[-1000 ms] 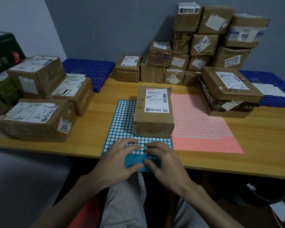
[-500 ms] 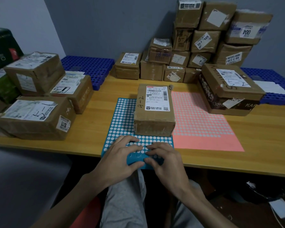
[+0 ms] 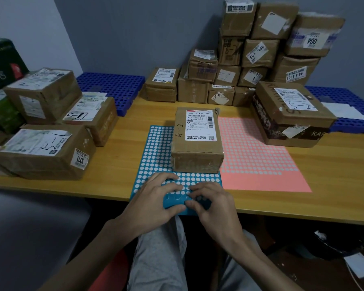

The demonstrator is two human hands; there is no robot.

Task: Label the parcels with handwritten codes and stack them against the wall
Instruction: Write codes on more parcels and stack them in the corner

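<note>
A brown parcel [image 3: 198, 141] marked "4-2" by hand, with a white shipping label, lies on the far part of a blue sticker sheet [image 3: 156, 148] in the table's middle. Both my hands work at the sheet's near edge, which overhangs the table. My left hand [image 3: 153, 204] curls its fingers over the sheet and its thumb lies under the edge. My right hand [image 3: 212, 206] pinches at the sheet's stickers with fingertips bent. A stack of parcels [image 3: 259, 51] stands against the grey wall at the back.
A pink sticker sheet [image 3: 259, 164] lies right of the parcel. A large box [image 3: 290, 116] marked "5-2" sits at the right. Three parcels [image 3: 44, 152] with handwritten codes sit at the left. Blue plastic grids [image 3: 114, 87] lie along the wall. The wooden table [image 3: 334, 185] ends at my knees.
Both hands stay at the sheet's near edge; the fingers have shifted slightly closer together. The parcel has not moved.
</note>
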